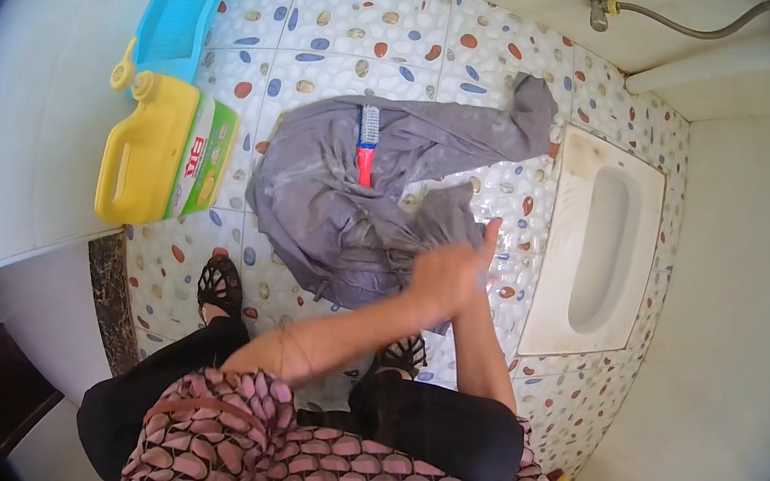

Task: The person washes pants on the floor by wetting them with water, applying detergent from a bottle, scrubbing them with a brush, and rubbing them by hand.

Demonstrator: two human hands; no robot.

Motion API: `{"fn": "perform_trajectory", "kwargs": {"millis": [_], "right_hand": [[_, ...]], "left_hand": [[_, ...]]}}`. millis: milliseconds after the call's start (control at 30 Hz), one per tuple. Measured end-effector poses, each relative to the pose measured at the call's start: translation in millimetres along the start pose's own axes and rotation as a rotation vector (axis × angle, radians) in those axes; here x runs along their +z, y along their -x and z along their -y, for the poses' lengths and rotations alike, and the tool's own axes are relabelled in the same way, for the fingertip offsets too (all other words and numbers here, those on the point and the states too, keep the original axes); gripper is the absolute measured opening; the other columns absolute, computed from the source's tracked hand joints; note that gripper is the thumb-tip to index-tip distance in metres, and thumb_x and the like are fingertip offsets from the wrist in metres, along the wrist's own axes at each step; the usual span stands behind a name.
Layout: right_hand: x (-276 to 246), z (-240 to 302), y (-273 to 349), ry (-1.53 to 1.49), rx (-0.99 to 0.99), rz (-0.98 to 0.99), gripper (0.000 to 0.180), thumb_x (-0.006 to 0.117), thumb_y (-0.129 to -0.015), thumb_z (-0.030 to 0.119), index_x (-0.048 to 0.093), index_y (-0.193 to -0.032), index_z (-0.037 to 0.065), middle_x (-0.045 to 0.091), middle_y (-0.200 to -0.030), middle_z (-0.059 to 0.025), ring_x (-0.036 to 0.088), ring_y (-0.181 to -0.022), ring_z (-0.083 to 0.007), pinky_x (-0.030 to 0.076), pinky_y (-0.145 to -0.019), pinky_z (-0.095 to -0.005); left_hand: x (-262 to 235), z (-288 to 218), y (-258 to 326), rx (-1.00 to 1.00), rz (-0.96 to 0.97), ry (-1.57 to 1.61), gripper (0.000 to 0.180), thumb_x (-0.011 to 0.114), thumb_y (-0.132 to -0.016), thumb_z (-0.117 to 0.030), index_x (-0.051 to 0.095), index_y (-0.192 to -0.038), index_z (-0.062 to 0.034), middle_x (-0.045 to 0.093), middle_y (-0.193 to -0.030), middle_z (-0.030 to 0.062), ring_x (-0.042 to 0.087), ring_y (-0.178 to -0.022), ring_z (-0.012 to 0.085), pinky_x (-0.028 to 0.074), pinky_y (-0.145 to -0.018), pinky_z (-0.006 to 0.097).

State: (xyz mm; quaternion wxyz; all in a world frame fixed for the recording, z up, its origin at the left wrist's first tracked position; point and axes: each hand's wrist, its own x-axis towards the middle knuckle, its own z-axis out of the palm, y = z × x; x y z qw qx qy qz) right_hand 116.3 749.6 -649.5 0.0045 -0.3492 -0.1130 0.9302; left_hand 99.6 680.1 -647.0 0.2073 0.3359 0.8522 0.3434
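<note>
A wet grey garment (312, 202) lies crumpled on the floor in front of me, one long leg or sleeve stretched to the upper right and another bunched near my hands. On it rests a scrub brush (368, 141) with a red handle and pale bristles. My left hand (440, 279) and my right hand (478, 270) are pressed together over the garment's right part, smeared by motion. One finger or thumb points upward; the other fingers are blurred or hidden. Whether cloth is between the hands, I cannot tell.
At the left stands a yellow detergent jug (149, 151) with a pump top, beside a blue plastic washboard basin (182, 9). A white squat toilet (598, 249) is set into the pebble-patterned floor at right. A tap with a hose (598, 14) is on the far wall.
</note>
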Motion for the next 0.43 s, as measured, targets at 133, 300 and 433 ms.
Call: {"fn": "perform_trajectory", "kwargs": {"millis": [133,300,433], "right_hand": [[-35,-38,-13,0.147,-0.207,-0.362,0.042,0.040,-0.090,0.050,0.059,-0.097,0.013,0.063,-0.091,-0.0038,0.060,-0.086,-0.0202,0.048,-0.075,-0.0351],[7,-31,-16,0.037,-0.102,-0.203,0.050,0.040,-0.091,0.044,0.052,-0.121,0.005,0.057,-0.119,-0.0104,0.056,-0.107,-0.0256,0.043,-0.095,-0.0400],[30,-7,-3,0.181,-0.149,0.189,0.067,0.046,-0.087,0.056,0.040,-0.136,0.011,0.047,-0.134,-0.0112,0.046,-0.122,-0.0284,0.033,-0.105,-0.0387]], "left_hand": [[9,41,-16,-0.062,-0.181,0.020,0.032,0.065,-0.072,-0.041,0.063,-0.070,-0.0088,0.063,-0.072,0.0115,0.062,-0.066,0.0349,0.049,-0.059,0.045],[-54,52,-76,-0.198,-0.102,-0.040,0.051,0.063,-0.075,-0.050,0.058,-0.097,-0.0038,0.052,-0.117,0.0246,0.059,-0.091,0.0401,0.048,-0.071,0.047],[-93,70,-77,-0.013,-0.383,0.048,0.095,0.068,-0.070,-0.052,0.018,-0.144,-0.0171,0.019,-0.146,0.0199,0.017,-0.137,0.0340,0.022,-0.101,0.059]]}}
